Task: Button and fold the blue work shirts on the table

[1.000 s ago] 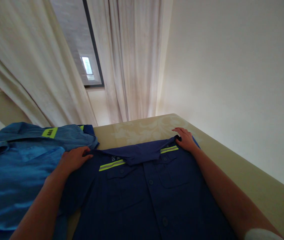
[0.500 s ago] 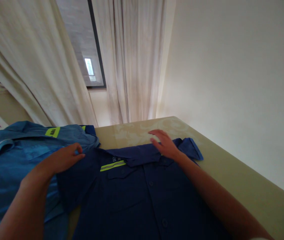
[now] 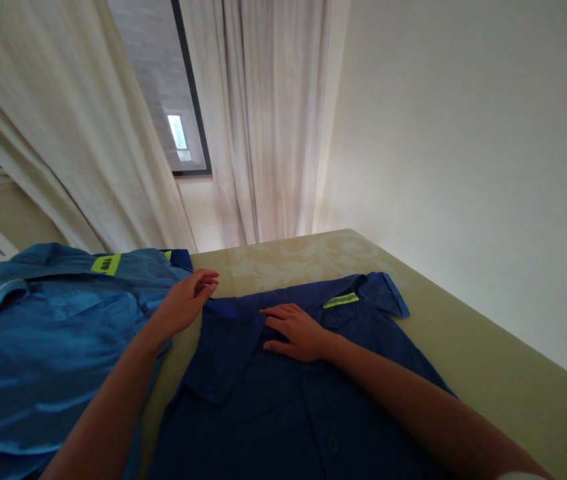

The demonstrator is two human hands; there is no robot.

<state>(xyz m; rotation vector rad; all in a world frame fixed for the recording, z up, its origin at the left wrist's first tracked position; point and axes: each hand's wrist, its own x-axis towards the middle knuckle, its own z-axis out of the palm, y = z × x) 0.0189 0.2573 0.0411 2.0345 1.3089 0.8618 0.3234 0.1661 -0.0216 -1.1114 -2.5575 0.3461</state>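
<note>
A navy button-front work shirt [image 3: 283, 407] lies spread on the table, its front facing up. Its left-side sleeve [image 3: 228, 353] is folded inward across the chest, covering the strip and lettering there. On the right, a yellow-green reflective strip [image 3: 341, 301] shows above a pocket, and the other sleeve [image 3: 383, 293] sticks out. My right hand [image 3: 296, 331] rests on the chest by the folded sleeve's edge, fingers stretched and slightly apart. Just off the shirt's upper left corner is my left hand [image 3: 188, 301], loosely curved with thumb and fingers apart, nothing visible in it.
Blue garments [image 3: 63, 333] with a yellow-green patch lie heaped on the left. The patterned table [image 3: 463, 347] runs along a white wall [image 3: 463, 167] at the right. Long pale curtains [image 3: 278, 120] and a dark-framed window [image 3: 163, 80] stand beyond the far edge.
The left-side sleeve has gone from spread outward to folded over the chest. My left hand has moved right; my right hand has come left and down onto the shirt.
</note>
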